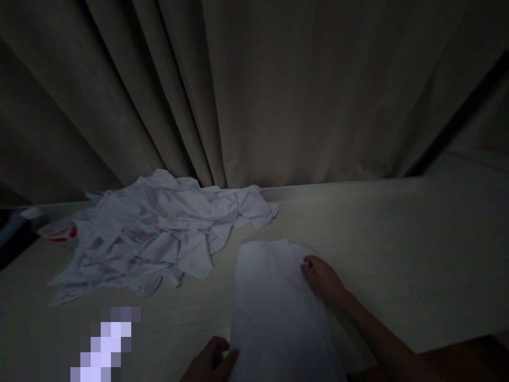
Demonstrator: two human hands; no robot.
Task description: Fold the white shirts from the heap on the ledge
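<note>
A folded white cloth [274, 307] lies flat on the pale tabletop in front of me, its near end cut off by the frame. My left hand [212, 362] is at its lower left edge, the thumb and curled index finger closed on the border. On the opposite side, my right hand [324, 278] pinches the upper right edge, where layers sit slightly offset. Dim light hides the exact fingertip contact. Left of the folded cloth is a crumpled heap of white cloths [159, 233].
A long curtain [302, 95] hangs along the table's back edge. Behind the heap, at far left, sits a container with red markings [59, 232]. A pixelated bright patch [104, 347] covers the lower left. A dark bar [457, 119] slants at right.
</note>
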